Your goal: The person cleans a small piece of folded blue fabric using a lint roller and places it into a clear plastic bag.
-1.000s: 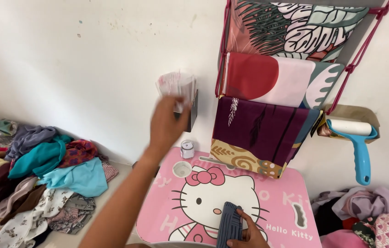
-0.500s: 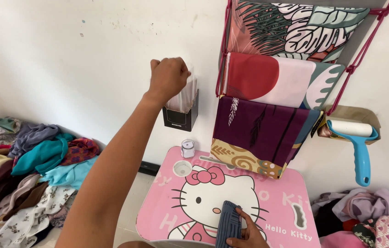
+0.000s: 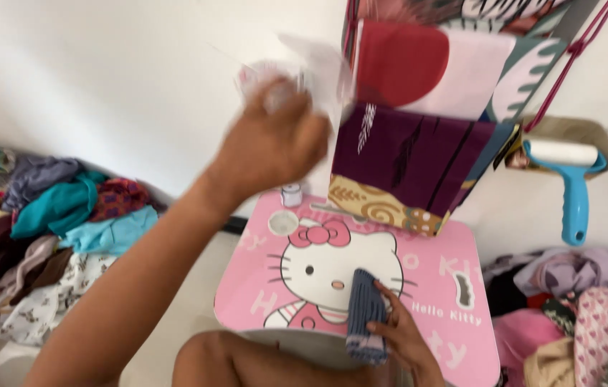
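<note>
Pink cartoon-cat desk [image 3: 433, 301]: near its front edge the right hand [image 3: 397, 337] pins a folded grey-blue cloth [image 3: 365, 315], fingers closed on it. The left hand [image 3: 275, 147], raised before the wall, grips a blurred clear plastic sheet [image 3: 318, 68]. Step in hand: fetching wrapping; bringing it down to the cloth seems called for.

My left hand [image 3: 272, 147] is motion-blurred; I cannot tell finger positions. The clear plastic sheet [image 3: 311, 68] it grips is smeared, and its outline is not readable. My left hand also hides the wall behind it. The hanging fabric organiser [image 3: 426, 107] is cut off by the top edge. The folded grey cloth [image 3: 365, 312] has its lower end covered by my right hand [image 3: 401, 344]. The clothes pile [image 3: 46, 229] runs past the left edge.
</note>
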